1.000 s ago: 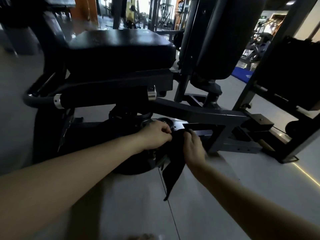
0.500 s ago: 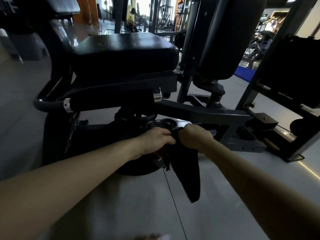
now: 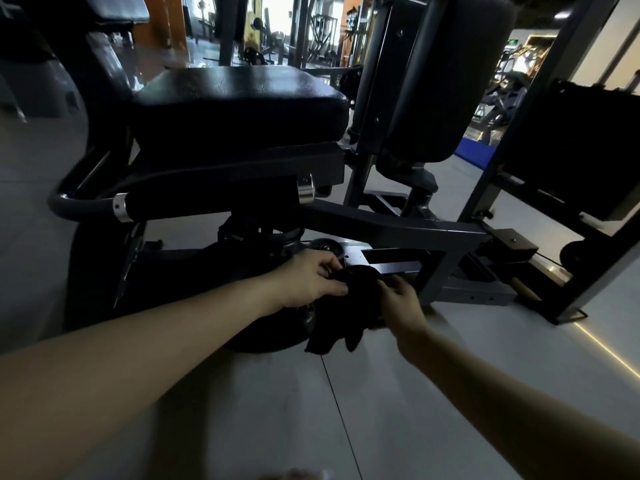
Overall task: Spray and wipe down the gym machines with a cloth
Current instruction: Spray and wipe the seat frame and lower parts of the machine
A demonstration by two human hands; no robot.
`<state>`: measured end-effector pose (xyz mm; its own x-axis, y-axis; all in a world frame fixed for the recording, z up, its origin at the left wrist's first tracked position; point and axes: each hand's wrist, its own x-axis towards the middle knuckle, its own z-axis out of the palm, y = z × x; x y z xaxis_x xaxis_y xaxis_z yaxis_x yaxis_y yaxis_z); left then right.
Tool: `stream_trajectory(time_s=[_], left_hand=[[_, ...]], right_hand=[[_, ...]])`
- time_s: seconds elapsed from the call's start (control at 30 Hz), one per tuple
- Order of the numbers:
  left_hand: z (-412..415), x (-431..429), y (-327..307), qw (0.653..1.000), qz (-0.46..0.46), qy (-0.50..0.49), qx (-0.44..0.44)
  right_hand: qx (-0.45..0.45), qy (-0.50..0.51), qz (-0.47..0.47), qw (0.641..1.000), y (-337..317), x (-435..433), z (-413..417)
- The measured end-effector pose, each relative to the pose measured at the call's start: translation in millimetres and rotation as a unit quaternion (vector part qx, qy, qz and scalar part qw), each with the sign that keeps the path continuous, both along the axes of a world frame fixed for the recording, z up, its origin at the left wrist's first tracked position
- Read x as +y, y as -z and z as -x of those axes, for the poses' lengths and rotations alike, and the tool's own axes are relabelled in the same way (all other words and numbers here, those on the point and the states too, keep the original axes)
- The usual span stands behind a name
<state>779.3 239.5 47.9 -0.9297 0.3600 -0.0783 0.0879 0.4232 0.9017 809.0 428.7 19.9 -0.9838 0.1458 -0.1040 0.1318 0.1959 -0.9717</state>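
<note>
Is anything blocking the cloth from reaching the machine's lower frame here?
Nothing visible does. The left hand and right hand both grip the black cloth, bunched right at the lower frame beneath the seat pad; no object lies between cloth and frame.

1. The cloth [image 3: 341, 306] is plain black.
2. The seat pad [image 3: 239, 102] is black with a faint grained sheen.
3. The machine frame [image 3: 398, 230] is dark grey, and its collars [image 3: 305, 194] are silver.
4. The floor [image 3: 242, 410] is pale grey, crossed by a thin yellow line [image 3: 606, 346].
5. A mat [image 3: 474, 155] behind is blue, and a pillar [image 3: 162, 26] is orange.
</note>
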Motion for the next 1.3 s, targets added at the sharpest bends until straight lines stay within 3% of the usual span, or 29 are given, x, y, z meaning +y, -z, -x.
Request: stream_trajectory(time_s=[0.13,0.17,0.2,0.23,0.27,0.3,0.37,0.47,0.53,0.6,0.67,0.7,0.77,0.8,0.87,0.97,1.07,1.13,1.2,1.3], left_hand=[[8,0,8,0.998,0.014,-0.055,0.025],[9,-1,9,0.997,0.014,-0.072,0.020],[10,-1,11,0.996,0.013,-0.085,0.012],[10,-2,11,0.996,0.010,-0.093,0.002],[9,-2,12,0.995,0.006,-0.095,-0.008],[8,-2,13,0.996,0.004,-0.091,-0.016],[6,-3,13,0.997,-0.006,-0.078,-0.026],[7,-3,10,0.997,-0.024,-0.064,-0.031],[5,-1,7,0.997,-0.021,-0.065,-0.030],[3,3,7,0.996,-0.029,-0.073,-0.030],[3,6,9,0.995,-0.046,-0.082,-0.037],[3,8,9,0.994,-0.052,-0.083,-0.039],[5,10,9,0.994,-0.055,-0.085,-0.040],[6,11,8,0.994,-0.054,-0.086,-0.040],[6,12,6,0.994,-0.054,-0.088,-0.041],[5,11,6,0.995,-0.041,-0.082,-0.039],[3,9,4,0.996,-0.040,-0.075,-0.038],[2,9,2,0.997,-0.030,-0.068,-0.029],[1,10,0,0.997,-0.018,-0.071,-0.020],[0,10,1,0.997,-0.019,-0.077,-0.023]], right_hand=[[0.100,-0.056,-0.023,0.993,-27,9,6],[0.127,-0.094,-0.059,0.986,-30,9,4],[0.164,-0.139,-0.152,0.965,-32,8,3],[0.206,-0.181,-0.295,0.915,-31,8,1],[0.248,-0.212,-0.431,0.841,-26,8,2],[0.287,-0.223,-0.515,0.776,-20,8,4],[0.307,-0.221,-0.571,0.728,-20,3,9],[0.315,-0.199,-0.608,0.701,-29,-8,22],[0.243,-0.189,-0.599,0.739,-36,-13,34],[0.134,-0.175,-0.510,0.831,-38,-16,46],[0.060,-0.137,-0.310,0.939,-34,-17,49],[0.042,-0.110,-0.202,0.972,-29,-17,46],[0.046,-0.066,-0.050,0.996,-19,-15,36],[0.065,-0.051,-0.029,0.996,-14,-15,27],[0.131,-0.042,-0.096,0.986,3,-12,8],[0.213,-0.113,-0.310,0.920,20,-3,-19],[0.279,-0.117,-0.517,0.801,10,9,-12],[0.306,-0.118,-0.608,0.723,-7,9,2],[0.289,-0.126,-0.656,0.686,-24,0,8],[0.233,-0.132,-0.681,0.681,-36,-14,10]])
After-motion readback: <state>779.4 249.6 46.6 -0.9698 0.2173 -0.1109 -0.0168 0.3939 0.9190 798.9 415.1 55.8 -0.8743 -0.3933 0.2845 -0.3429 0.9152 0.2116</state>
